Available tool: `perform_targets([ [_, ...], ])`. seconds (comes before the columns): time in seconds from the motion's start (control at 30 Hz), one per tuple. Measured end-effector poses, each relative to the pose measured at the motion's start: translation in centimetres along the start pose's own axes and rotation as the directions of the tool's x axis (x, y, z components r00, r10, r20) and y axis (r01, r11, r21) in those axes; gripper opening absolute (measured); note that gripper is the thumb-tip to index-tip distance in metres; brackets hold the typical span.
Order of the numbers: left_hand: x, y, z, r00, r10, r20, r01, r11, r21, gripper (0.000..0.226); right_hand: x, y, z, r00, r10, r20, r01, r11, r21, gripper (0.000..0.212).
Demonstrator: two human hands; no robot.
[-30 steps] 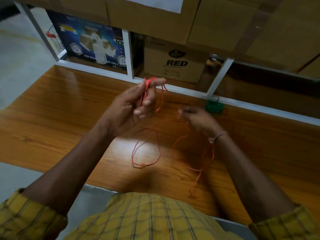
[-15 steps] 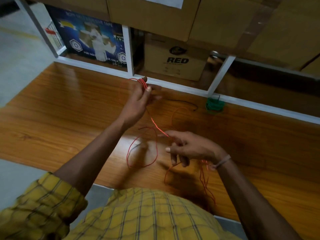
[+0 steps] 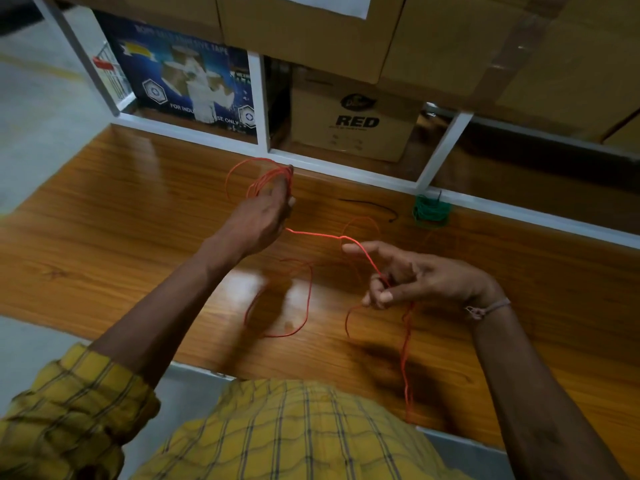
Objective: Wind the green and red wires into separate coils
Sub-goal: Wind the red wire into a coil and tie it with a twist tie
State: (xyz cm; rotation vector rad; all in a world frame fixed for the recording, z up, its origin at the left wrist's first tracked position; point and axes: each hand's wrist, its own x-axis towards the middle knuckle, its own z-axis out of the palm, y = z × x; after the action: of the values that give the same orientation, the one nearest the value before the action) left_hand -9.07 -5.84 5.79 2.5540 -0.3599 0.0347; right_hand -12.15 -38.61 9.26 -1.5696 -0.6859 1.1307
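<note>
Wooden table [image 3: 104,237] bears green coil [image 3: 431,211]; both hands grip red wire [image 3: 318,234].

A storeroom or warehouse work corner. Brown cartons [image 3: 304,26] sit stacked on a white metal rack [image 3: 259,98] behind a wooden table [image 3: 104,220]; one box [image 3: 353,123] is printed "RED", and a blue carton [image 3: 183,74] reads "tape" and "for industrial use only". Bare concrete floor [image 3: 31,109] lies to the left.
</note>
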Motion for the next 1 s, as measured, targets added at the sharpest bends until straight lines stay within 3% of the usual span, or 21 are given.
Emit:
perform_targets([
  [0.07, 0.0, -0.3, -0.4, 0.999, 0.031, 0.013, -0.031, 0.999, 0.041, 0.045, -0.3, -0.2, -0.1, 0.995, -0.008, -0.097, -0.001, 0.995, -0.095, 0.064],
  [0.17, 0.2, -0.5, -0.5, 0.998, 0.061, 0.018, -0.063, 0.992, 0.110, 0.042, -0.6, -0.1, 0.0, 0.940, -0.044, -0.338, -0.028, 0.978, -0.205, 0.026],
  [0.27, 0.3, -0.6, -0.5, 0.998, 0.066, 0.007, -0.066, 0.990, 0.128, 0.038, -0.7, 0.0, 0.1, 0.868, -0.068, -0.492, -0.073, 0.962, -0.263, 0.011],
  [0.4, 0.5, 0.3, -0.7, 0.996, 0.073, 0.051, -0.076, 0.995, 0.061, 0.049, 0.2, -0.7, 0.8, 0.790, -0.057, -0.610, -0.053, 0.986, -0.161, 0.011],
  [0.53, 0.3, 1.5, -1.0, 0.993, 0.046, 0.111, -0.042, 0.999, -0.034, 0.066, 0.8, -1.5, 0.9, 0.808, 0.025, -0.589, -0.090, 0.993, -0.081, 0.015],
  [0.67, 0.1, 1.6, -1.7, 0.972, 0.082, 0.219, -0.074, 0.996, -0.044, 0.084, 0.7, -1.3, 0.7, 0.795, -0.008, -0.606, -0.032, 0.998, -0.055, 0.017],
  [0.87, -0.8, 2.2, -2.0, 0.914, 0.150, 0.377, -0.097, 0.983, -0.156, 0.044, -1.0, -0.2, -1.1, 0.713, -0.034, -0.700, 0.188, 0.972, 0.144, 0.020],
  [1.0, -2.1, 3.4, -2.1, 0.821, 0.260, 0.509, 0.022, 0.876, -0.482, 0.038, -0.3, 0.5, -1.7, 0.702, -0.004, -0.712, 0.271, 0.926, 0.262, 0.017],
])
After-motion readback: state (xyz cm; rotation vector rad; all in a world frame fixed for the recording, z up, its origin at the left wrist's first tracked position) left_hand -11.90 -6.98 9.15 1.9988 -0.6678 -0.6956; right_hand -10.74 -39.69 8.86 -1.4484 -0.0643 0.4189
